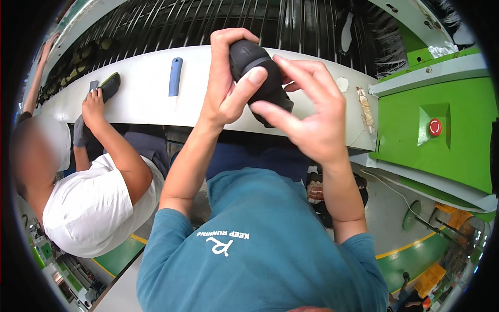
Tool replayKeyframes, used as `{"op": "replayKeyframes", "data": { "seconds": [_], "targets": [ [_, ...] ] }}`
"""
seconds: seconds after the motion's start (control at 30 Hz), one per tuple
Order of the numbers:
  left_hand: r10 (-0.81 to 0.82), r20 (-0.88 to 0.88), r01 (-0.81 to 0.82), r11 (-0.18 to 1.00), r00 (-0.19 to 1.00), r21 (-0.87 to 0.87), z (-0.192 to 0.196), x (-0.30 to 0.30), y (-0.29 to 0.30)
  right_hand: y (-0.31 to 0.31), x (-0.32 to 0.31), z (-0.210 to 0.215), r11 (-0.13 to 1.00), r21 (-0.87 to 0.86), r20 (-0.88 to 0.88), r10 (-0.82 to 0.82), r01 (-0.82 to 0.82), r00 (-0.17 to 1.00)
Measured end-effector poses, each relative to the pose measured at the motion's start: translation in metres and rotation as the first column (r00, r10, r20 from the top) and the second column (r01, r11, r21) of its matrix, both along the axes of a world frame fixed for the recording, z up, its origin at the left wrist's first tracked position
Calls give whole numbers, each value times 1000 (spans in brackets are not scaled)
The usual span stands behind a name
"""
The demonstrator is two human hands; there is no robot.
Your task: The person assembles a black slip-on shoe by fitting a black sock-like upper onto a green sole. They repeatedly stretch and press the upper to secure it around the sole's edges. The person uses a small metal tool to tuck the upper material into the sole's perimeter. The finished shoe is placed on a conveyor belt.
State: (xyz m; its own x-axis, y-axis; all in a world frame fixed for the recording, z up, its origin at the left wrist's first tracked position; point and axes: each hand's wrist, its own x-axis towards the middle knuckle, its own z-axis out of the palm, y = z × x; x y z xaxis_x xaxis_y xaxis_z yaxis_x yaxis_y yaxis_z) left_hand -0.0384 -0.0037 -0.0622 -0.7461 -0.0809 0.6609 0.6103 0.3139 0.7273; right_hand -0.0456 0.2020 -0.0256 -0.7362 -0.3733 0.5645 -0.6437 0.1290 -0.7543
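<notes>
Above the white worktop I hold up a black shoe (273, 92), with a rounded end toward the far side. My left hand (221, 91) is closed round its left side, thumb pressed across the surface. From the right, my right hand (318, 117) reaches round the shoe with thumb and fingers on either side of it; some fingertips are hidden behind it. On the worktop left of my hands lies a flat blue handle-like tool (175, 77) with a small hole at its far end.
The white worktop (140, 78) curves across in front of me, with a rack of metal rods (197, 31) behind. At left, a person in a white shirt (99, 203) handles a dark shoe (110, 87). A green machine with a red button (435, 127) stands at right.
</notes>
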Motion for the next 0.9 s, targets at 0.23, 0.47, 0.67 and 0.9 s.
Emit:
{"op": "replayKeyframes", "data": {
  "seconds": [0.23,0.47,0.67,0.9],
  "targets": [
    [-23,-64,17,995,998,-101,6,5,4,20,-43,-2,926,-260,165,323,-274,932],
    [-86,-127,65,985,988,-159,6,12,2,24,-41,-7,855,-336,149,462,-395,874],
    [-86,-190,45,976,978,-214,11,6,2,18,-47,-1,852,-324,197,485,-411,852],
    [159,-84,-133,957,984,257,-61,8,-1,-31,-40,-11,922,-265,438,375,-281,817]
  ]
}}
